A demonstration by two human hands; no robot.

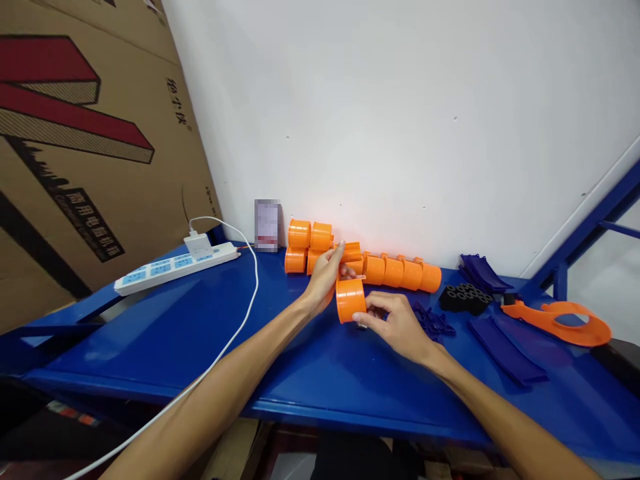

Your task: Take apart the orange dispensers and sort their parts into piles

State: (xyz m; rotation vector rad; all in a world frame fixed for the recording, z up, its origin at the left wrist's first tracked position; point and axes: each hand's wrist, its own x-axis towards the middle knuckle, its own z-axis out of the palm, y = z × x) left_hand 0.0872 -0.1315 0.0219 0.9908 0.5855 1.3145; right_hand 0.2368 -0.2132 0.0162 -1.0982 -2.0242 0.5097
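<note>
By the right hand [395, 320], an orange cylinder [351, 301] is pinched over the blue table [150, 347]; the left hand [323, 277] is placed at its ten o'clock, grip unclear. At three o'clock, blue clips [436, 323] are left loose. Beyond, from ten to two, finished-looking cylinders [403, 273] are lined up, some stacked; the held one is not among them.

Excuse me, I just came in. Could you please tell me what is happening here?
A person at a blue table holds an orange cylinder in the right hand. The left hand is beside it; whether it grips is unclear. Behind, more orange cylinders line up near the white wall. Dark blue parts lie to the right.
</note>
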